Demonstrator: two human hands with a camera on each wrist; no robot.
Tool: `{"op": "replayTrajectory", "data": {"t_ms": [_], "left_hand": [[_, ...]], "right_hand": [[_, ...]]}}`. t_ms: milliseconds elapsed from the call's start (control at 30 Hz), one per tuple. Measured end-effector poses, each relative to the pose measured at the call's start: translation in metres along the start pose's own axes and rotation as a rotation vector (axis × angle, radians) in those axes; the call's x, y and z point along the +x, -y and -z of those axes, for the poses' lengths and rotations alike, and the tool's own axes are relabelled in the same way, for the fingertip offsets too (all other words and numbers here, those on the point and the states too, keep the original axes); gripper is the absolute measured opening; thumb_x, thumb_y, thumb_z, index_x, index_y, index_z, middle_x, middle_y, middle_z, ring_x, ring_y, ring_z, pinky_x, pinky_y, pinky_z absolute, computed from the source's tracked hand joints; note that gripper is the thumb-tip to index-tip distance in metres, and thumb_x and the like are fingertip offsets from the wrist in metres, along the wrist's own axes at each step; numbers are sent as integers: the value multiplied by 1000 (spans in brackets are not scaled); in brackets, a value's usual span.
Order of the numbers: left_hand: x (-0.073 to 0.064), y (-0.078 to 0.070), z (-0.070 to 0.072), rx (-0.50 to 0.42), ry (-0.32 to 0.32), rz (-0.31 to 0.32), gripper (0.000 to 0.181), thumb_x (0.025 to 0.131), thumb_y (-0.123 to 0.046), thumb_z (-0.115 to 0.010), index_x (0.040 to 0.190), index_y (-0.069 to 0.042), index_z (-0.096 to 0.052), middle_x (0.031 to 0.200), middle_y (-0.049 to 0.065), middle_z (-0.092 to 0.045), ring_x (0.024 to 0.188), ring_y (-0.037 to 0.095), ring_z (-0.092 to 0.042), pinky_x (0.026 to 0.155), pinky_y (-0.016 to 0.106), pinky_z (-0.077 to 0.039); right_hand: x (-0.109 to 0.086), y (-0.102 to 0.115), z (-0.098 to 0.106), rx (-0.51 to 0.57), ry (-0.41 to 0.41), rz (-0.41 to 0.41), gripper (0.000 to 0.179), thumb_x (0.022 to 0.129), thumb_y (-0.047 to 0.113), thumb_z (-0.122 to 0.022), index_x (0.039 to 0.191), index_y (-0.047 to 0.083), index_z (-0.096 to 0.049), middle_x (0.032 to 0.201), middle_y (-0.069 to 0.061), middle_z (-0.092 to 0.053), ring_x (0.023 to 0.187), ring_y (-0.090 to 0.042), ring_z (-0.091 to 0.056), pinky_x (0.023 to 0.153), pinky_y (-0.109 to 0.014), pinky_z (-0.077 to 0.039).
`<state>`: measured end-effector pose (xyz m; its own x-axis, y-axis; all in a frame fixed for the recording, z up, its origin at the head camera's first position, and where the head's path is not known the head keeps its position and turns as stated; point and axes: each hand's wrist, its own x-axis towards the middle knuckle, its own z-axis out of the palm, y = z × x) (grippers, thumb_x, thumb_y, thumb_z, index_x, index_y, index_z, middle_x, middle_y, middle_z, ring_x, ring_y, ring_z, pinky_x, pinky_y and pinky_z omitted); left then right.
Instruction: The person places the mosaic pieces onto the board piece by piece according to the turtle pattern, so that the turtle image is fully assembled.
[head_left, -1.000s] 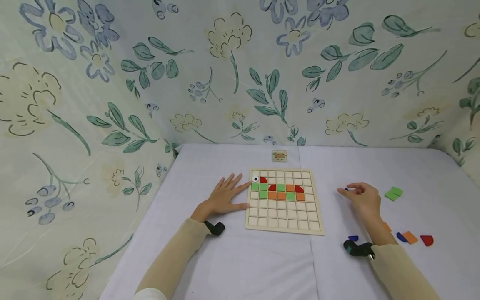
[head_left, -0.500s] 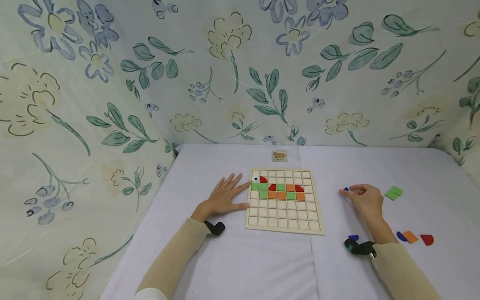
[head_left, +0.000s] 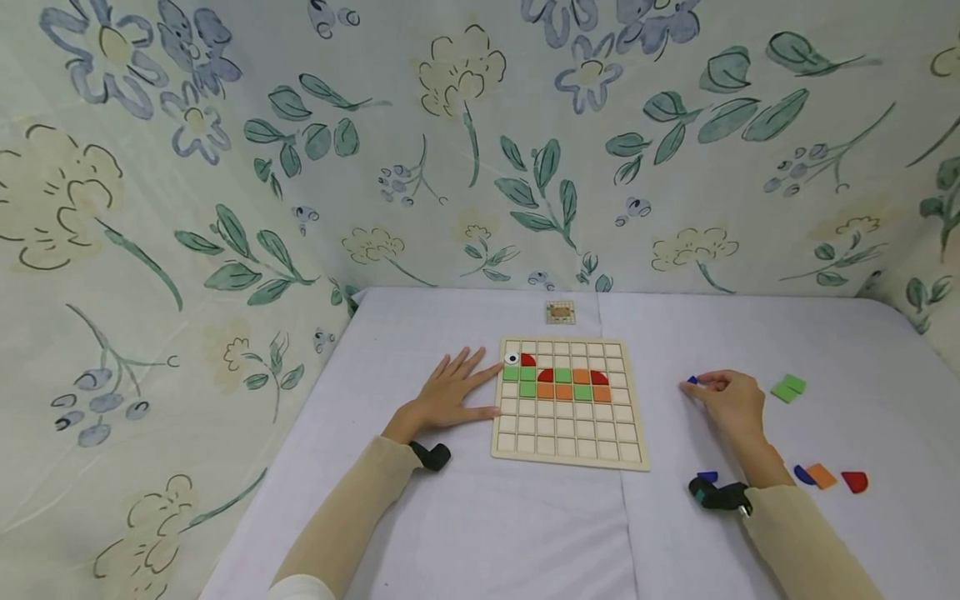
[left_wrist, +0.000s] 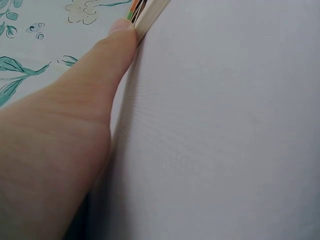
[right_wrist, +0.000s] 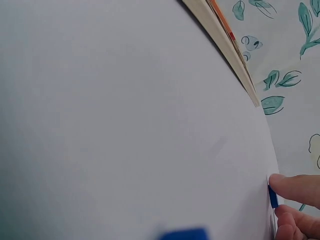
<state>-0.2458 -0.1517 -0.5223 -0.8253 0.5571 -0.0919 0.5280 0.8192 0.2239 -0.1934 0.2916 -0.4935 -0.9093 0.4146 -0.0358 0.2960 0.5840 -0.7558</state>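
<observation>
Head view, closest stuff first: two beige sleeves (head_left: pixel 348 508) come up over a white tablecloth (head_left: pixel 480 533), each with a black wrist cam (head_left: pixel 716 497) at the cuff. Just beside the right one is a loose blue bit (head_left: pixel 707 476), partly hidden by it. Off to the right of that wrist you've got a blue half-round (head_left: pixel 804 474) touching an orange square (head_left: pixel 822 476), then a red bit (head_left: pixel 855 482) near them.

Next, the hands. Right hand (head_left: pixel 731 404) is pinching a small blue piece (head_left: pixel 692 380) between thumb and finger, to the right of the board (head_left: pixel 570 429) and well apart from it. Can't really tell if the piece touches the cloth. Left hand (head_left: pixel 447 396) isn't gripping anything, it's just spread flat, thumb and index tip against the board's left edge.

Board's a pale grid, with a patch of green, orange and red tiles (head_left: pixel 564 391) across its upper half and a white eye (head_left: pixel 512 358) near the top left corner. Two green squares (head_left: pixel 788 387) lie together right of the right hand. Farther back, a little card (head_left: pixel 559 312) sits beyond the board, then it's all floral cloth (head_left: pixel 540 192).
</observation>
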Motion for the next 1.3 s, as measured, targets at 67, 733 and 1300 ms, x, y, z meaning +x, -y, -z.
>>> {"op": "replayTrajectory", "data": {"t_ms": [67,733,1300], "left_hand": [[0,-1,1,-7,-4,-4,88,86,-84,-38,159,-43,-11,167,-1,4,152,25,11,119,49,8],[-1,-1,1,3,4,7,87,86,-85,-37,158,-46,-9,167,-4,6,152,23,13,119,48,9],[-2,-1,1,-8,-10,-2,88,86,-84,-39,159,-43,-12,167,-1,3,152,25,11,119,49,9]], "right_hand": [[0,0,0,-10,4,3,36,88,17,-78,108,-10,-65,79,-10,-55,72,-21,-47,48,-22,-35],[5,-5,0,-26,41,70,32,89,10,-72,113,-9,-68,80,-9,-59,69,-19,-48,48,-22,-37],[7,-3,-3,-63,22,165,26,89,13,-74,104,-8,-70,73,-7,-60,68,-20,-48,52,-25,-36]]}}
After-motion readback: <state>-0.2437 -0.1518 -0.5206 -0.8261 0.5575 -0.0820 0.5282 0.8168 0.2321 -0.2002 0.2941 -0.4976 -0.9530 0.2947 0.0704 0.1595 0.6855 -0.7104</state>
